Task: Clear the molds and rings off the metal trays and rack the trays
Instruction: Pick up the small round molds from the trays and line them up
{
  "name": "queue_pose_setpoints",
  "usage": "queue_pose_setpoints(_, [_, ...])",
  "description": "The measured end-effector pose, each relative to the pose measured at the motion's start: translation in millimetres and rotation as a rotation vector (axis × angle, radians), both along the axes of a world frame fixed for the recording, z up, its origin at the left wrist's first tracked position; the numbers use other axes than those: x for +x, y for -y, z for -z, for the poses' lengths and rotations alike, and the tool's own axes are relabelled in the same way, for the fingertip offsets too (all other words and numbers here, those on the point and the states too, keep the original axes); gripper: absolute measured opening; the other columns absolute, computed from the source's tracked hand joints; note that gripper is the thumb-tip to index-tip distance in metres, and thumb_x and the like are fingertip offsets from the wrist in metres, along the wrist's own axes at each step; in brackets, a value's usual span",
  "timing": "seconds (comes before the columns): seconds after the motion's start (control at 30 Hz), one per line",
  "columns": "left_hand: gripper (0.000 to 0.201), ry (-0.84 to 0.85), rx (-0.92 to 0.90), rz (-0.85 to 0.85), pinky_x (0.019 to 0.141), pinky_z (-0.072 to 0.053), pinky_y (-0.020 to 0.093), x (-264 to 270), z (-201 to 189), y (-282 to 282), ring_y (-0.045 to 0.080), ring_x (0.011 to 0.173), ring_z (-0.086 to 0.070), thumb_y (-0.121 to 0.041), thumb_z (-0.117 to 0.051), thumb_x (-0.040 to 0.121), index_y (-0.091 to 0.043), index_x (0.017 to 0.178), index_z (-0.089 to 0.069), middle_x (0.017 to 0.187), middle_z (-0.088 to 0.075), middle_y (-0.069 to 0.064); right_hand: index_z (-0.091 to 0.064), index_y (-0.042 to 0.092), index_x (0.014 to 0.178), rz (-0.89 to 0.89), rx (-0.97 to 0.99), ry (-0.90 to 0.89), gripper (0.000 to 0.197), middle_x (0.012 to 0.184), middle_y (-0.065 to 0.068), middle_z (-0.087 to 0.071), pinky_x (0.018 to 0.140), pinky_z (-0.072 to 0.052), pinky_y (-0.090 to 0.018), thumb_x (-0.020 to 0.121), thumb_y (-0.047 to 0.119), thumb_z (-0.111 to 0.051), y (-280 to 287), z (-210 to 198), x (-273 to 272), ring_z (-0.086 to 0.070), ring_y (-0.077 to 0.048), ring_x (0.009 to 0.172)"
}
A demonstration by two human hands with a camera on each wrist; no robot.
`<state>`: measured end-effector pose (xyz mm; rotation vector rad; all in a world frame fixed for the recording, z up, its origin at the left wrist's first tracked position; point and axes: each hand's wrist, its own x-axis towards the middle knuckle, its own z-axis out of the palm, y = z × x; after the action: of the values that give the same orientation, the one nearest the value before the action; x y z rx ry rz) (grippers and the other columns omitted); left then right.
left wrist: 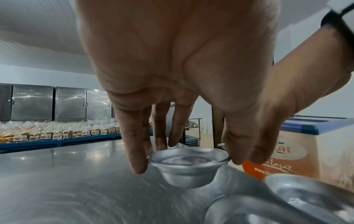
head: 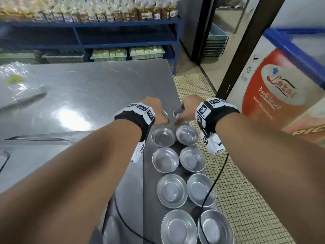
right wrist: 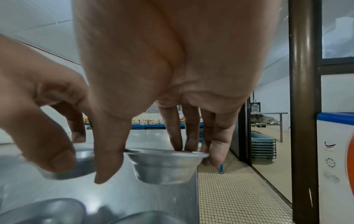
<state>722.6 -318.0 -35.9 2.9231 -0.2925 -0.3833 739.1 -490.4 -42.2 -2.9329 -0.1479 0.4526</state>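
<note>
the fingers (left wrist: pixel 134 145) of the left hand (head: pixel 154 110) pinch the rim of a small metal mold (left wrist: pixel 188 166), thumb on one side and the other fingers opposite, and the mold hangs just above the steel counter (head: pixel 88 88). the right hand (head: pixel 189 108) grasps a second mold (right wrist: pixel 164 165) the same way by its flared rim, its thumb pointing down on the near edge and its fingers on the far edge. the two hands sit side by side, close together, at the far end of the rows of molds (head: pixel 175 166), near the counter's right edge.

behind the hands, towards the person, eight more shallow round molds stand in two rows of four on a darker metal tray (head: pixel 130 199) along the counter's right edge. a black cable (head: pixel 216 180) crosses the nearest molds. each wrist wears a black band with white marker tags. a clear plastic bag (head: pixel 19 80) lies at the counter's far left.

beyond the counter a blue shelf (head: pixel 123 32) carries bagged goods on top and crates of pale packs below. to the right, over a small-tiled floor (head: pixel 237 199), stands a chest freezer (head: pixel 281 95) with a blue rim and an orange and cream logo panel; its script is hard to read, with a blurred web address starting "www." beneath.
</note>
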Motion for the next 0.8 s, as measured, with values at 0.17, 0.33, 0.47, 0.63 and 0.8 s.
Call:
queue_pose_setpoints(0.17, [0.031,-0.002,0.003,-0.013,0.052,-0.042,0.023,22.4,22.1,-0.4,0.020,0.060,-0.056,-0.044,-0.062,0.072,-0.013,0.070,-0.055,0.072,-0.060,0.006,-0.069,0.013,0.073,0.002,-0.052,-0.021,0.059,0.068,-0.001,-0.069,0.064,-0.060,-0.033,0.046,0.066,-0.079,-6.7,21.7,29.9,-0.070,-0.022,0.065])
queue_pose_setpoints(0.33, [0.032,0.030,-0.027,-0.004,0.048,-0.035,0.023,27.6,36.4,-0.2,0.017,0.055,-0.049,-0.038,-0.066,0.079,-0.014,0.065,-0.050,0.070,-0.055,0.004,-0.056,0.054,0.080,-0.022,-0.138,0.006,0.061,0.057,0.006,-0.057,0.049,-0.058,-0.038,0.027,0.070,-0.079,0.3,69.8,67.6,-0.064,-0.022,0.050])
queue_pose_setpoints(0.47, [0.037,0.011,-0.074,-0.009,0.050,-0.040,0.025,27.9,48.4,-1.6,0.019,0.061,-0.055,-0.045,-0.071,0.076,-0.009,0.075,-0.061,0.076,-0.060,0.008,-0.057,0.027,0.077,0.015,-0.100,0.006,0.072,0.069,0.006,-0.061,0.061,-0.059,-0.039,0.026,0.077,-0.066,-8.1,72.8,63.4,-0.064,-0.024,0.062])
queue_pose_setpoints(0.63, [0.048,-0.022,-0.075,-0.007,0.065,-0.051,0.032,15.7,36.5,-10.9,0.027,0.079,-0.064,-0.056,-0.071,0.071,-0.010,0.085,-0.065,0.084,-0.063,0.006,-0.049,0.031,0.105,-0.002,-0.118,0.016,0.117,0.094,0.008,-0.063,0.063,-0.059,-0.039,0.005,0.085,-0.075,9.4,78.1,64.8,-0.068,-0.022,0.073])
queue_pose_setpoints(0.8, [0.037,-0.037,-0.043,-0.011,0.069,-0.052,0.035,-8.3,-1.8,-30.1,0.029,0.083,-0.065,-0.043,-0.075,0.074,-0.013,0.089,-0.061,0.091,-0.067,0.007,-0.064,0.023,0.107,0.026,-0.062,0.058,0.098,0.100,0.002,-0.067,0.076,-0.058,-0.041,0.024,0.073,-0.076,-15.8,0.2,10.9,-0.068,-0.025,0.086])
